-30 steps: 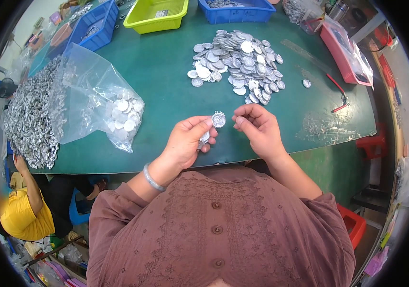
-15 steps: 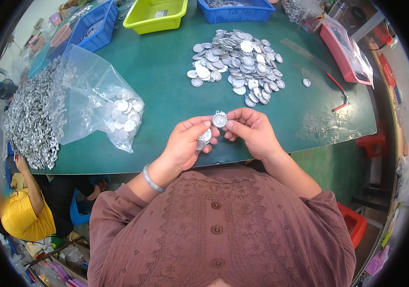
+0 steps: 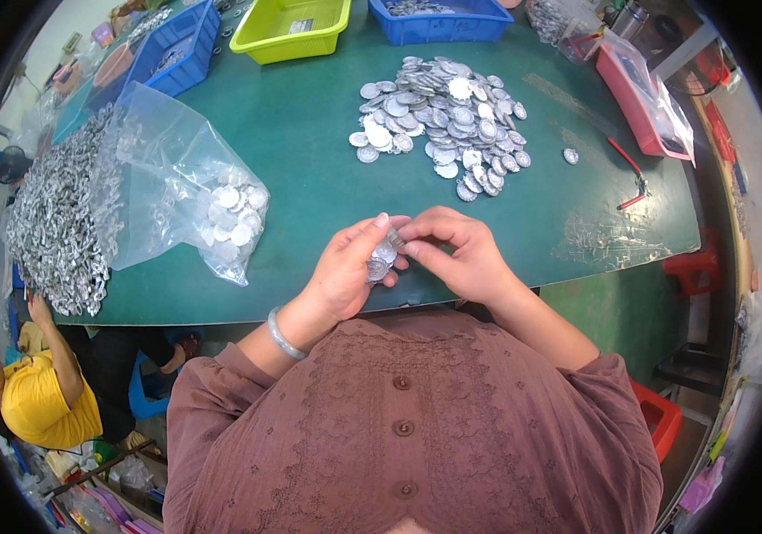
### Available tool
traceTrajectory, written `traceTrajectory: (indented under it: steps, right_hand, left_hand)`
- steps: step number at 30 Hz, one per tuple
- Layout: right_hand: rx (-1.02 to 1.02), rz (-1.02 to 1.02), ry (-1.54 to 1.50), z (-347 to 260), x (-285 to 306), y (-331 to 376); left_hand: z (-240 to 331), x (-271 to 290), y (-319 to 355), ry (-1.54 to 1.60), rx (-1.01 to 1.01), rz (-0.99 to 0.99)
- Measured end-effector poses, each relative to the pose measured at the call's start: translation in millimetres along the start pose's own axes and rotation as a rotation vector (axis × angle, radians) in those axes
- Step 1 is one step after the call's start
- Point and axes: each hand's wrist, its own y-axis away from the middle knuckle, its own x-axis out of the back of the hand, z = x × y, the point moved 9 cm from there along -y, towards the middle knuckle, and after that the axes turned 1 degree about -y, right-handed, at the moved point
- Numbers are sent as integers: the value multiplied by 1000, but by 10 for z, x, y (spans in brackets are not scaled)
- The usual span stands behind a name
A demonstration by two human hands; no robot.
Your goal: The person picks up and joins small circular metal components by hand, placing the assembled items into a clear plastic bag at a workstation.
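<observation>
Several round silver medallions rest in my left hand, whose fingers are curled round them with the thumb raised along the top. My right hand has its thumb and forefinger closed at the edge of one medallion, right against the left fingers. The exact grip of the right fingertips is partly hidden. Beyond my hands lies a large heap of similar medallions on the green table. To the left, a clear plastic bag holds more pale discs.
A mound of silver metal parts covers the left table end. Blue bins, a yellow-green basket and a pink tray stand around. Red-handled pliers and one loose medallion lie right. A person in yellow sits left.
The medallion held up between both hands has come down onto the others in my left hand. My right fingers have moved slightly left and down with it.
</observation>
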Motion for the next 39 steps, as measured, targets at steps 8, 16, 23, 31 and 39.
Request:
traceTrajectory:
  steps: [8, 16, 23, 31, 39]
  right_hand:
    - [396, 208, 1144, -387, 343, -365]
    - [478, 94, 1443, -281, 359, -622]
    - [569, 149, 1328, -402, 427, -606]
    - [-215, -111, 254, -60, 165, -362]
    - [-285, -81, 49, 41, 96, -216]
  left_hand:
    - [-25, 49, 17, 26, 88, -47]
    - [19, 9, 52, 9, 78, -73]
    - [40, 50, 53, 6, 57, -45]
    - [99, 61, 34, -65, 7, 64]
    - [64, 94, 45, -56, 23, 102]
